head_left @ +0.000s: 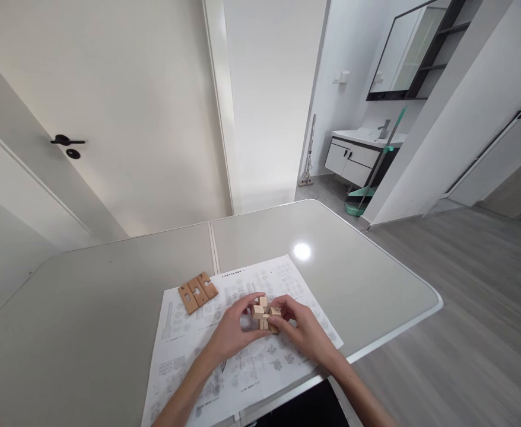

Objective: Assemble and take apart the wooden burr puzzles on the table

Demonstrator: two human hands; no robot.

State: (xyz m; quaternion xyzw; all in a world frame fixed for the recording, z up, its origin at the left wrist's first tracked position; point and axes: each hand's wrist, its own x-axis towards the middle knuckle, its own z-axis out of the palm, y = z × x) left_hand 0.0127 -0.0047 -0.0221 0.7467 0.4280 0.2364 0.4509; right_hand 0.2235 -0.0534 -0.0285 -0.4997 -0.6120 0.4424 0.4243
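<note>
A small cluster of interlocked pale wooden puzzle pieces (263, 314) is held between both hands over a printed instruction sheet (189, 350). My left hand (234, 329) grips the cluster from the left, with thumb and fingers curled around it. My right hand (302, 329) pinches it from the right. Three darker notched wooden pieces (197, 292) lie side by side on the sheet's upper left corner, apart from both hands.
The sheet lies on a grey table (86, 314) with a rounded far right corner (434, 299). A white door with a black handle (67, 141) stands behind the table. At the back right is a washroom with a sink cabinet (353, 160) and a green dustpan (358, 204).
</note>
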